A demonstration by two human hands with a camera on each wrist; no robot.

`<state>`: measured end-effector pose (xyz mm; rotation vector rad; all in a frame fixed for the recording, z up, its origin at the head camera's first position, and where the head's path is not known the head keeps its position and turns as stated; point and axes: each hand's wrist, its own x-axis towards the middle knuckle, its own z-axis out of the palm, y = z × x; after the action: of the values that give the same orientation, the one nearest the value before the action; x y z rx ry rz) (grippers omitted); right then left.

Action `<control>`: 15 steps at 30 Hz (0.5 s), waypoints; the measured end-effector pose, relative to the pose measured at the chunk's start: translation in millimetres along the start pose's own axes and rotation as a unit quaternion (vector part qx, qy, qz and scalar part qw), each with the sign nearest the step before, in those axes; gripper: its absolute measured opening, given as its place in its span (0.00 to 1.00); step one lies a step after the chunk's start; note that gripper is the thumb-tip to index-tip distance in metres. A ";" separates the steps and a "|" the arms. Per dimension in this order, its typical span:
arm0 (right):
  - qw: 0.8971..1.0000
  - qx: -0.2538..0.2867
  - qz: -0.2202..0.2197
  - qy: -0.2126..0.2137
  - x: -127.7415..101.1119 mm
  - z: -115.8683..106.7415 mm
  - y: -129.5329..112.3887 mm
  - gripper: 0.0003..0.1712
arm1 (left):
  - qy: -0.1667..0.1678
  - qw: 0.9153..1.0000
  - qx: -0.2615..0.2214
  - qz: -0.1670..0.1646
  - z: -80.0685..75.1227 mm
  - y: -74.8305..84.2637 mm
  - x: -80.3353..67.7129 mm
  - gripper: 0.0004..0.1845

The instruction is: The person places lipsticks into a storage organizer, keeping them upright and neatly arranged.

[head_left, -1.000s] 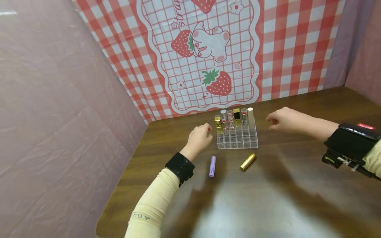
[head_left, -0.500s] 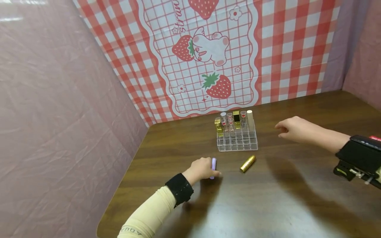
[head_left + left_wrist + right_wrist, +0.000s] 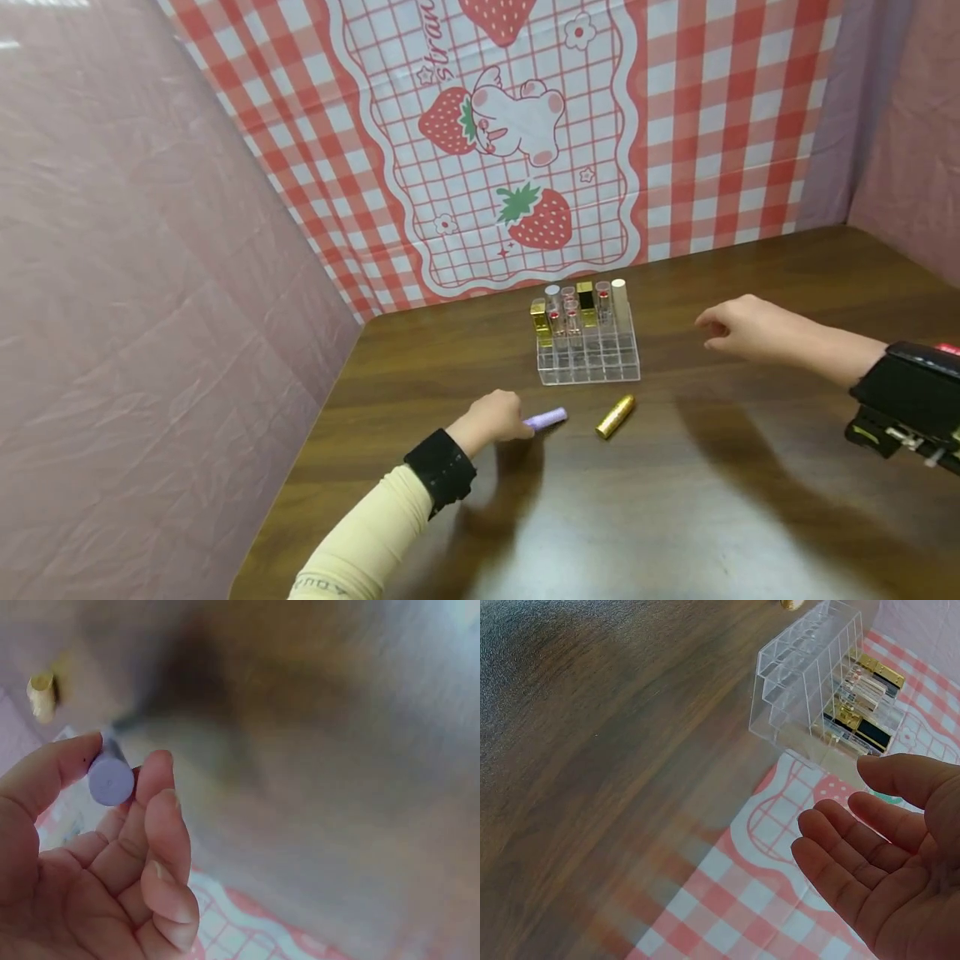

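Note:
My left hand (image 3: 493, 419) pinches a slim purple cosmetic tube (image 3: 550, 418) by one end, low over the table. In the left wrist view the tube's round flat end (image 3: 111, 781) shows between thumb and fingers. To its right lies a gold lipstick tube (image 3: 616, 417) on the wood. Behind both stands a clear stepped lipstick organizer (image 3: 588, 371), its back rows holding several lipsticks and a tall cream tube (image 3: 619, 302). My right hand (image 3: 750, 327) hovers right of the organizer, fingers loosely bent, holding nothing; the right wrist view shows its bare palm (image 3: 907, 900).
The brown wooden table (image 3: 675, 517) reaches back to a red-and-white checked cloth (image 3: 720, 125) with strawberry prints. Pinkish fabric (image 3: 135, 292) hangs along the left side. The organizer's front rows have vacant slots.
My left hand has come down from beside the organizer and taken hold of the purple tube, which has swung from pointing away to pointing right. The right hand shifted slightly rightward, then stayed.

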<state>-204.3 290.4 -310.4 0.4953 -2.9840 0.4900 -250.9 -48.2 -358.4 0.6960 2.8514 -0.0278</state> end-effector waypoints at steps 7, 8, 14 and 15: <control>1.000 0.003 -0.001 0.000 1.9 0.7 1.2 0.17 | 0.025 0.997 -0.057 0.035 -41.1 -2.2 9.8 0.10; 1.000 0.003 -0.001 -0.001 2.2 1.1 1.4 0.16 | 0.035 0.996 -0.066 0.039 -46.7 -2.3 11.5 0.09; 1.000 0.005 0.003 -0.007 2.4 2.8 4.0 0.17 | 0.102 0.987 -0.108 0.059 -74.8 -0.4 24.1 0.08; 1.000 0.004 0.003 -0.006 2.4 2.8 4.6 0.17 | 0.111 0.985 -0.115 0.061 -78.6 0.6 26.8 0.08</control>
<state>-208.1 292.8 -314.1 0.4920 -2.9977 0.5028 -289.2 -30.3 -286.9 0.8685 2.9450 0.4161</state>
